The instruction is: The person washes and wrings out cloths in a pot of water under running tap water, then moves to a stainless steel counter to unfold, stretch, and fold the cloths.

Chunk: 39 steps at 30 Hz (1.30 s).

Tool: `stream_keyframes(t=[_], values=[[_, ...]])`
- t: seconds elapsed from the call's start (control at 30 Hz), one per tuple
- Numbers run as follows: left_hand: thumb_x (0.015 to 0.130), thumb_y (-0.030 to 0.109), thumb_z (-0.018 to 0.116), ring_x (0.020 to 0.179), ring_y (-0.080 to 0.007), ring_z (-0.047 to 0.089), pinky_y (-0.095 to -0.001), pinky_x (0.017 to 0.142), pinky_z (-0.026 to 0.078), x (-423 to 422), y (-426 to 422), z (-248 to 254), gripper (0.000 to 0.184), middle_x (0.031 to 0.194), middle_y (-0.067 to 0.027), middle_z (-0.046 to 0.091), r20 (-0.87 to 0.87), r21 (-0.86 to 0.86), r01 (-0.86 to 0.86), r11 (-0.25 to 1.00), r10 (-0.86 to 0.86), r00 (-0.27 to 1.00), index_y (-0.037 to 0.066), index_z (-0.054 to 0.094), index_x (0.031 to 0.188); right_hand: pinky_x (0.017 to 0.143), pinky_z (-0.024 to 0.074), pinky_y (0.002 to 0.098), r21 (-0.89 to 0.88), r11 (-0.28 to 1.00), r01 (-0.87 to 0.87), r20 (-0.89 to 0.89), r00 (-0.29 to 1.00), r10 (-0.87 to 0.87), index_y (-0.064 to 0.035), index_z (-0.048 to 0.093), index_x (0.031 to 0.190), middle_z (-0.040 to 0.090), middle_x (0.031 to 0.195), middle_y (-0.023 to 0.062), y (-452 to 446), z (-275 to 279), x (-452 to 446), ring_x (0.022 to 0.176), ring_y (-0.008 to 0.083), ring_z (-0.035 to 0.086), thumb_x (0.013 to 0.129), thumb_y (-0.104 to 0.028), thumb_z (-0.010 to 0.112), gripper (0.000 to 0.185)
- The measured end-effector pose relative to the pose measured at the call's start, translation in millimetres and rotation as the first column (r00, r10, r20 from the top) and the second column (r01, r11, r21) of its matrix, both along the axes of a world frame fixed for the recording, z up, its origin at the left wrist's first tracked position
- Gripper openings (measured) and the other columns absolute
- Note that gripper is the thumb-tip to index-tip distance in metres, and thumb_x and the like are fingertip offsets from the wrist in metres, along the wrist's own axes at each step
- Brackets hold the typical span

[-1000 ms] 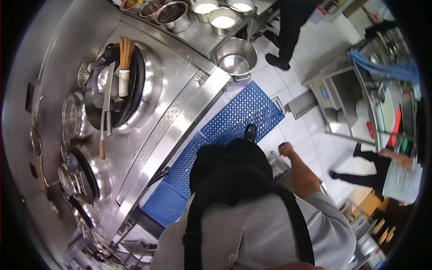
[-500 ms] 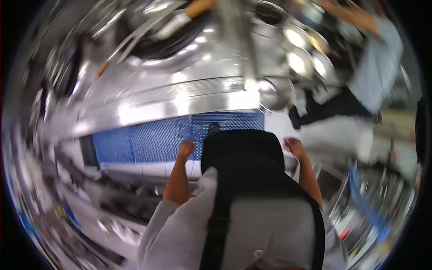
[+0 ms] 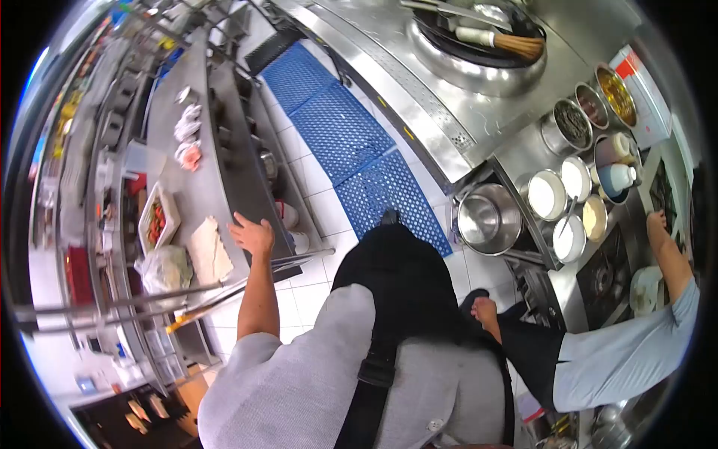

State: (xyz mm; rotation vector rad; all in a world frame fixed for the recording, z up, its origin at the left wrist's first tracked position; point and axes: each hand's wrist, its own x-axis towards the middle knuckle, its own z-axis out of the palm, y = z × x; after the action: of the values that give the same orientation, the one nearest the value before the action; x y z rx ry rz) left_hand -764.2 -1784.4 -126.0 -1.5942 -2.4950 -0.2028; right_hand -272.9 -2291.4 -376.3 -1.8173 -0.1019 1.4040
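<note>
A flat, beige, rumpled cloth [image 3: 210, 251] lies on the grey steel counter [image 3: 203, 187], near the left hand [image 3: 253, 237], which is best kept relaxed and clear of the counter's edge. Its fingers spread wide, gripping nothing; the right hand [image 3: 485, 309] curls loosely, and whether it holds anything I cannot tell.

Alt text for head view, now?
Left hand spread open, empty, near a kitchen counter; right hand lower, by the hip. Blue mats lie ahead; a co-worker stands beside a stove at right.
</note>
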Motion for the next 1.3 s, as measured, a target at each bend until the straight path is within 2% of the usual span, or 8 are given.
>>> stream_keyframes(t=[0.23, 0.37, 0.47, 0.53, 0.63, 0.97, 1.13, 1.3], values=[[0.087, 0.023, 0.065, 0.152, -0.0418, 0.010, -0.0680, 0.116, 0.018, -97, -64, -9, 0.096, 0.166, -0.0217, 0.002, 0.059, -0.515, -0.130, 0.847, 0.186, 0.981, 0.015, 0.004, 0.161, 0.046, 0.0499, 0.0344, -0.183, 0.967, -0.177, 0.148, 0.967, 0.205, -0.0046, 0.066, 0.077, 0.062, 0.066, 0.0070, -53, 13, -26, 0.055, 0.0189, 0.062, 0.091, -0.012, 0.057, 0.019], [0.086, 0.013, 0.060, 0.153, -0.0438, -0.001, -0.0730, 0.114, 0.011, -115, -86, -30, 0.103, 0.166, -0.0204, -0.009, -0.013, -0.504, -0.029, 0.863, 0.026, 1.000, 0.018, -0.011, 0.160, 0.066, 0.0498, 0.0497, -0.207, 0.675, -0.708, 0.614, 0.443, 0.653, 0.0001, 0.068, 0.086, 0.066, 0.079, 0.0238, -108, -34, -21, 0.073, 0.0421, 0.065, 0.087, -0.016, 0.058, 0.019], [0.084, 0.010, 0.060, 0.152, -0.0472, -0.003, -0.0749, 0.113, 0.010, -127, -85, -47, 0.103, 0.166, -0.0220, -0.008, 0.017, -0.410, 0.030, 0.911, -0.025, 1.000, 0.018, -0.009, 0.161, 0.069, 0.0512, 0.0472, -0.140, 0.687, -0.713, 0.673, 0.441, 0.594, -0.0016, 0.070, 0.086, 0.069, 0.084, 0.0222, -114, -26, -18, 0.076, 0.0385, 0.067, 0.089, -0.015, 0.054, 0.021], [0.083, 0.009, 0.060, 0.151, -0.0484, -0.002, -0.0747, 0.113, 0.011, -131, -91, -46, 0.103, 0.166, -0.0229, -0.007, 0.010, -0.408, 0.056, 0.911, -0.057, 0.998, 0.017, -0.008, 0.161, 0.048, 0.0442, 0.0358, -0.070, 0.844, -0.531, 0.487, 0.720, 0.494, -0.0030, 0.069, 0.083, 0.061, 0.066, 0.0065, -90, -6, -20, 0.057, 0.0162, 0.058, 0.096, -0.017, 0.060, 0.022], [0.083, 0.008, 0.059, 0.151, -0.0492, 0.000, -0.0746, 0.113, 0.012, -131, -91, -49, 0.102, 0.165, -0.0243, -0.004, 0.018, -0.356, 0.087, 0.930, -0.086, 0.996, 0.015, -0.006, 0.161, 0.045, 0.0427, 0.0245, -0.209, 0.948, -0.240, 0.017, 0.968, 0.249, -0.0032, 0.065, 0.096, 0.064, 0.072, 0.0051, -35, 57, -24, 0.055, 0.0102, 0.060, 0.095, -0.011, 0.058, 0.011], [0.082, 0.006, 0.059, 0.151, -0.0499, 0.003, -0.0694, 0.116, 0.012, -126, -89, -42, 0.101, 0.164, -0.0275, -0.001, 0.015, -0.337, 0.066, 0.939, -0.065, 0.998, 0.013, -0.004, 0.161, 0.046, 0.0440, 0.0278, -0.206, 0.892, -0.402, 0.206, 0.873, 0.441, -0.0016, 0.069, 0.102, 0.066, 0.074, 0.0039, -5, 34, -35, 0.056, 0.0108, 0.059, 0.091, -0.006, 0.064, 0.013], [0.080, 0.003, 0.061, 0.151, -0.0492, 0.003, -0.0683, 0.117, 0.011, -122, -88, -39, 0.105, 0.165, -0.0265, -0.001, 0.038, -0.354, 0.042, 0.934, -0.030, 0.999, 0.014, -0.005, 0.161, 0.072, 0.0524, 0.0297, -0.191, 0.823, -0.534, 0.298, 0.767, 0.567, -0.0012, 0.072, 0.097, 0.073, 0.085, 0.0058, -13, 41, -28, 0.077, 0.0136, 0.066, 0.086, -0.009, 0.071, 0.013], [0.080, 0.003, 0.061, 0.151, -0.0498, 0.003, -0.0686, 0.117, 0.011, -122, -88, -36, 0.105, 0.165, -0.0270, -0.001, 0.039, -0.355, 0.033, 0.934, -0.020, 0.999, 0.014, -0.005, 0.161, 0.038, 0.0373, 0.0285, -0.207, 0.873, -0.441, 0.207, 0.853, 0.480, -0.0030, 0.070, 0.084, 0.062, 0.064, 0.0049, -10, 78, -26, 0.046, 0.0135, 0.054, 0.085, -0.007, 0.061, 0.010]])
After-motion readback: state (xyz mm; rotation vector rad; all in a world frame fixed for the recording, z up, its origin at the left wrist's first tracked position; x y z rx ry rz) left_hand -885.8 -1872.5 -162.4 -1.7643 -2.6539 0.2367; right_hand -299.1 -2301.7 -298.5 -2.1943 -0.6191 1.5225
